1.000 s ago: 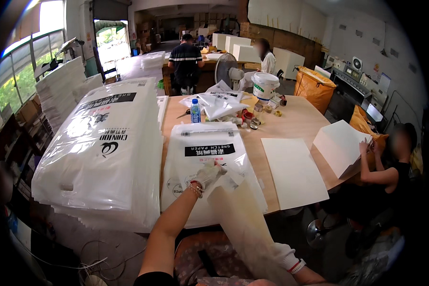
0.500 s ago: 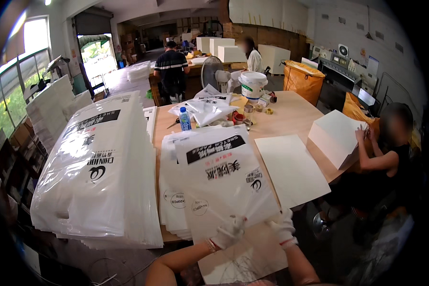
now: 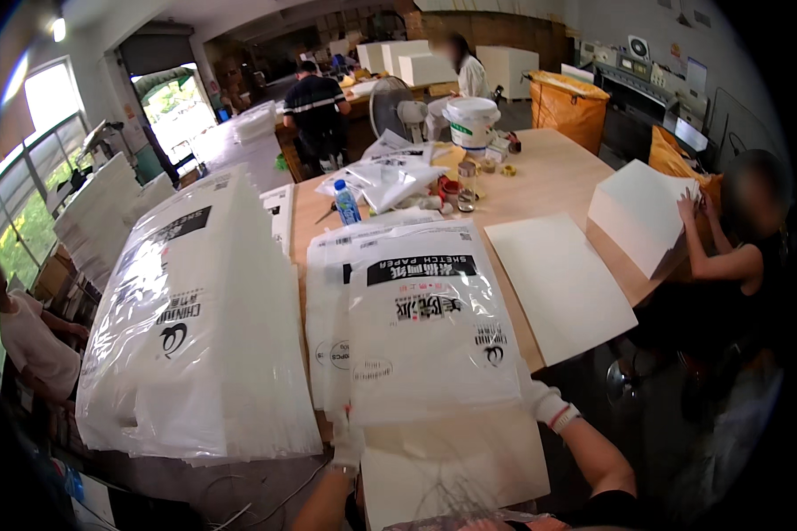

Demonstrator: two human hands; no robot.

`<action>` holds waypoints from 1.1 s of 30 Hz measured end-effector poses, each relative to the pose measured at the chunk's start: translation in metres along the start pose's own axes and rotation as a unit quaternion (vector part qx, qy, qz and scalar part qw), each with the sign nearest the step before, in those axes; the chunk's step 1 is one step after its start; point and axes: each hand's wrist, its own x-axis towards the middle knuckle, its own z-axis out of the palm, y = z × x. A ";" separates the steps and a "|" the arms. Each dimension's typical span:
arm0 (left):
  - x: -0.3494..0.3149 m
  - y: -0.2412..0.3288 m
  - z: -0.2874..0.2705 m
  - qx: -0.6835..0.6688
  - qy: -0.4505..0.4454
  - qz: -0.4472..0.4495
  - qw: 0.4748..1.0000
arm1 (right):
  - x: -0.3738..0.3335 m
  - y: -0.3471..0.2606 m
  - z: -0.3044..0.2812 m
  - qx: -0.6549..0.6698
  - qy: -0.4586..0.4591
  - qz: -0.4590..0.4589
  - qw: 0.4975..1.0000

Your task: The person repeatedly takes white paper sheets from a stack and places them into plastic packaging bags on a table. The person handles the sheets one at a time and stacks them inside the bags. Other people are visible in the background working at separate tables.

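Observation:
A clear plastic bag (image 3: 429, 345) with black and red print lies over the far part of a stack of white paper sheets (image 3: 452, 460), whose near part sticks out of the bag's mouth toward me. My left hand (image 3: 347, 441), in a white glove and a little blurred, is closed on the left corner of the bag's mouth. At the right corner my right hand (image 3: 549, 405), gloved too, is closed on the bag's edge, its fingertips partly hidden. More printed bags (image 3: 328, 305) lie beneath and to the left. A bare white stack of sheets (image 3: 558, 288) rests just to the right.
A tall pile of filled bags (image 3: 186, 327) stands at the left. Farther back on the table (image 3: 558, 168) are a water bottle (image 3: 346, 203), a white bucket (image 3: 471, 124) and tape rolls. A person at the right handles a paper stack (image 3: 638, 212); another person (image 3: 40, 341) is at the far left.
My hands have moved apart, from the middle of the bag's mouth to its two sides. The bag now lies flatter and straighter over the sheets. A person has come into view at the left.

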 end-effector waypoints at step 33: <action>-0.100 0.230 -0.147 -0.057 0.243 0.593 0.765 | -0.013 -0.208 0.024 0.755 -0.133 -0.219 0.603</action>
